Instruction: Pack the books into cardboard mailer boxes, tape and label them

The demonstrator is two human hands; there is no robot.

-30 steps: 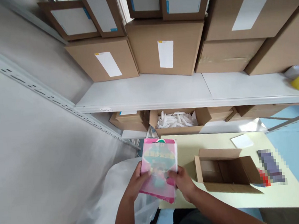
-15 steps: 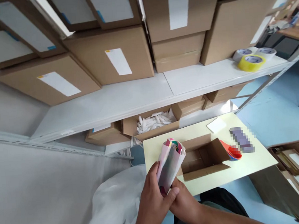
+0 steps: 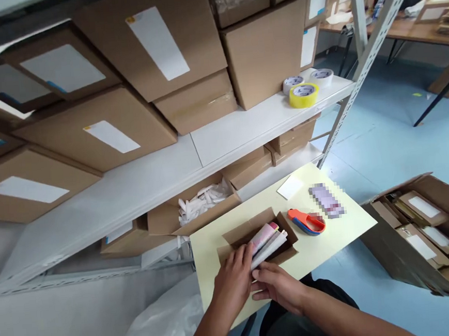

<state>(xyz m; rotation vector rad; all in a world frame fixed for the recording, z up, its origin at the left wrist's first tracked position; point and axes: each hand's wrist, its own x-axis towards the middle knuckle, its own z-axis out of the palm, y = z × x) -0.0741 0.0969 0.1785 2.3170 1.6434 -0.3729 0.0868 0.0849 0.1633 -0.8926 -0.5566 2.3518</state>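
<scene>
Currently in hand: a pink-and-white booklet [image 3: 270,248], curled into two rolls lying side by side, slanting up and away from the person.
Booklet's place: at the mouth of a small open carton [image 3: 248,225], its near end by the hands; whether it touches the carton's bottom cannot be told.
Left hand: the left hand [image 3: 236,275] lies over the near left part of the booklet, its grip closed around it, fingers bent across the rolls.
Right hand: the right hand [image 3: 277,284] has its fingertips at the booklet's near end; its grip is loosely curled, and whether it bears any hold cannot be told.
Carton flaps: spread outward, brown and plain.
Pale yellow surface: the surface [image 3: 334,238] carries the carton, an orange-and-blue tool [image 3: 300,217] just right of it, a white card [image 3: 290,187] and a pixelated rectangular item [image 3: 327,200].
Shelf: on the grey shelf [image 3: 236,125], labelled cardboard boxes [image 3: 187,41] stand stacked; near its right end sit a yellow tape roll [image 3: 303,95] and two paler ones.
Under the shelf: an open box [image 3: 216,215] holds many slim white pieces.
Blue floor: on the right, a large open carton [image 3: 395,258] contains smaller labelled boxes.
</scene>
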